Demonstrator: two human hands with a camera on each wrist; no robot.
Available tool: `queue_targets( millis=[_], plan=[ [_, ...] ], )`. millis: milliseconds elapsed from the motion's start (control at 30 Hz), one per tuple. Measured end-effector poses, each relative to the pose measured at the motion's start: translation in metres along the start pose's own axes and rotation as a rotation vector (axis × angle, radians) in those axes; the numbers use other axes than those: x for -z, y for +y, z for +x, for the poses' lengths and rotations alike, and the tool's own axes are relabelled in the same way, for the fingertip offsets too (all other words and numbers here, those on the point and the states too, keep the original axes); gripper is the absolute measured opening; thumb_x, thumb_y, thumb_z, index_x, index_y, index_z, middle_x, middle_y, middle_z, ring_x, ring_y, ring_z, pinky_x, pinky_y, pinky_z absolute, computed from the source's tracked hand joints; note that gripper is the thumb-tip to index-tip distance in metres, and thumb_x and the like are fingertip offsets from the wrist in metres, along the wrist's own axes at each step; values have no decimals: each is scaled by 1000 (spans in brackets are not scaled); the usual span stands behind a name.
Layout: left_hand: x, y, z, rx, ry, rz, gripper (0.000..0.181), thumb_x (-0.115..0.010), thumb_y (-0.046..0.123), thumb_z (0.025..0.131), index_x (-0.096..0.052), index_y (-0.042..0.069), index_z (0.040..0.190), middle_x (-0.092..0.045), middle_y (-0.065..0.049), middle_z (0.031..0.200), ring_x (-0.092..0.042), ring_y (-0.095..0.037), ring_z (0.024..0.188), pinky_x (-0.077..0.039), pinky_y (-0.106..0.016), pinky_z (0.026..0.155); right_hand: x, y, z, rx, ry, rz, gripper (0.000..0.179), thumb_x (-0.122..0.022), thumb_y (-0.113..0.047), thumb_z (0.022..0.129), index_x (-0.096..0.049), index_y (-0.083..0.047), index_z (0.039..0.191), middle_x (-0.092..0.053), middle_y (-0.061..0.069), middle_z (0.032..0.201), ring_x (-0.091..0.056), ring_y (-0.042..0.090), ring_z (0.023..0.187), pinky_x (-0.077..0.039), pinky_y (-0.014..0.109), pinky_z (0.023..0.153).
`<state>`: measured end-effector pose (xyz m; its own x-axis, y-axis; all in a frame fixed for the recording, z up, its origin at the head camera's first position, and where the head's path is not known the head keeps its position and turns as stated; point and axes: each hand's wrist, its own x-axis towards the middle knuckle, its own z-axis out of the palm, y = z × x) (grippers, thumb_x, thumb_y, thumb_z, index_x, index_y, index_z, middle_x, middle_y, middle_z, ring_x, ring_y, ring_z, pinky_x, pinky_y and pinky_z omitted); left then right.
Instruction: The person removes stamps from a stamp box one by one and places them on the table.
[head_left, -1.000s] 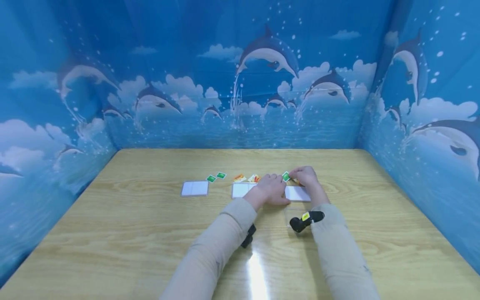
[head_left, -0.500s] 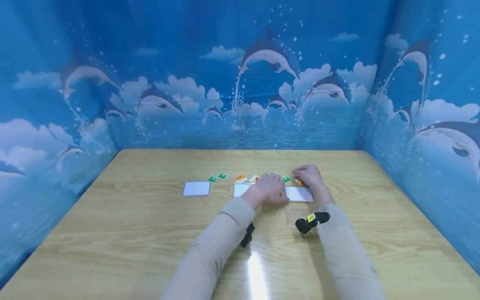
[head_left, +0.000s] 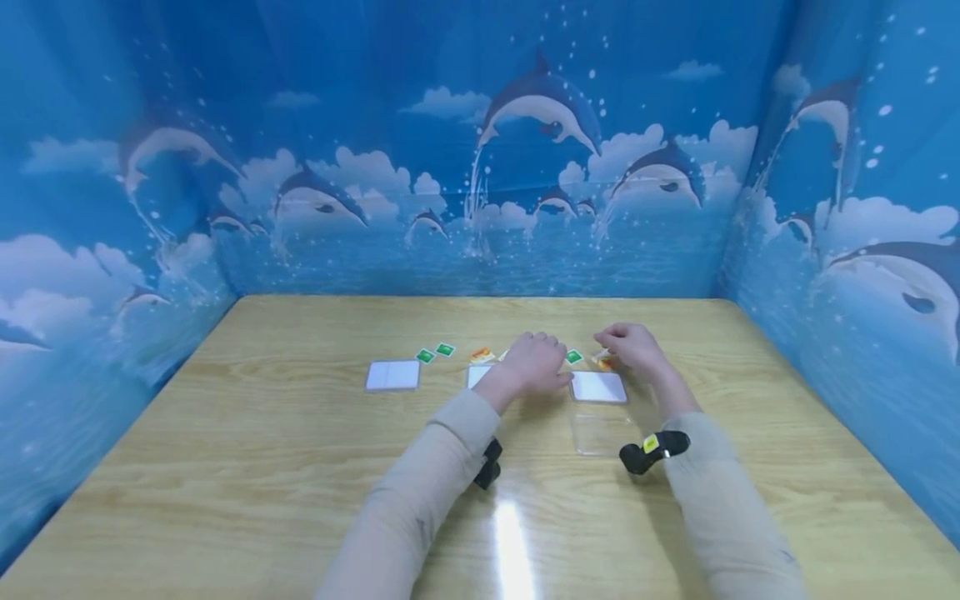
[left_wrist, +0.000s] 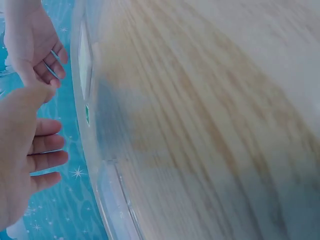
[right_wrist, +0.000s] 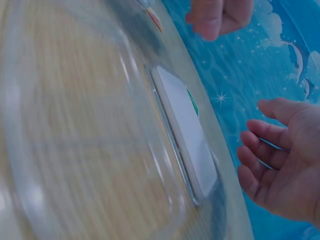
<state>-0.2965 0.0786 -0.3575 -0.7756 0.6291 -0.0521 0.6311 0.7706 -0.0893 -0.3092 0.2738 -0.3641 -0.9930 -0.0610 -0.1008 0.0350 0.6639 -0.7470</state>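
My left hand (head_left: 536,362) hovers palm down over the middle white rectangle (head_left: 478,375), partly hiding it and the small cards behind. Its fingers look relaxed, with nothing between them in the left wrist view. Raised at the right, my right hand (head_left: 630,346) has loosely bent fingers and shows nothing held. Just below its fingertips lies an orange-and-white picture card (head_left: 603,362), near a small green card (head_left: 573,357). Between the hands, in front of these cards, is a white rectangle (head_left: 598,387) in a clear case. A clear shallow plastic piece (head_left: 602,435) lies nearer me.
Another white rectangle (head_left: 393,375) lies to the left, with a green card (head_left: 425,356) and a second green card (head_left: 446,349) behind it. An orange card (head_left: 482,355) lies farther right. Dolphin-print curtains (head_left: 480,250) border the wooden table (head_left: 262,450).
My right hand has moved right and back from beside the green card, uncovering the orange picture card and the clear plastic piece. My left hand has lifted and shifted slightly back.
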Motion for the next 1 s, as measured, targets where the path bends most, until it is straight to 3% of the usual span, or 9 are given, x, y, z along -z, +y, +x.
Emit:
queue_targets(
  millis=[200,300,433,533,733,867,1000],
  plan=[
    [8,-3,-1,21,100,19,36,-43,43,95,-63,13,100,-60,0,92,-54,-16,83,-45,-31,78,11,-3,-10,120,4,-181,47,-50,-36,95,-54,5,117,-57,23,112,-52,35,102,-45,45,83],
    [11,-4,-2,37,132,26,34,-44,43,94,-62,14,89,-57,2,81,-50,-13,72,-43,-28,66,15,-5,-16,193,7,-268,48,-54,-38,92,-57,6,112,-59,22,105,-54,34,96,-46,45,78],
    [13,-5,-5,59,158,30,35,-44,43,94,-59,16,78,-54,3,75,-49,-13,67,-41,-27,61,20,-10,-26,318,32,-435,52,-62,-39,86,-57,7,112,-59,23,106,-54,37,99,-44,50,81],
    [13,-3,-9,88,169,18,34,-46,45,92,-60,15,81,-54,3,76,-50,-13,68,-43,-28,63,21,-10,-36,405,66,-570,58,-66,-39,82,-55,7,116,-58,23,108,-52,38,102,-42,52,83],
    [12,7,-20,115,139,6,46,-48,53,89,-54,12,111,-57,-1,98,-52,-17,89,-43,-35,83,22,-5,-58,524,79,-730,68,-70,-42,77,-52,6,122,-56,23,112,-52,38,102,-43,53,83],
    [11,16,-29,93,136,19,55,-48,57,88,-50,11,118,-57,-4,108,-52,-20,102,-40,-39,93,22,-2,-72,564,70,-791,71,-71,-43,75,-50,4,124,-54,24,116,-51,40,104,-43,56,80],
    [9,24,-38,47,165,62,57,-46,60,87,-52,11,116,-58,-3,105,-53,-19,99,-41,-37,89,20,1,-84,608,69,-839,72,-72,-43,73,-50,3,123,-55,21,115,-51,39,104,-44,57,77]
  ],
)
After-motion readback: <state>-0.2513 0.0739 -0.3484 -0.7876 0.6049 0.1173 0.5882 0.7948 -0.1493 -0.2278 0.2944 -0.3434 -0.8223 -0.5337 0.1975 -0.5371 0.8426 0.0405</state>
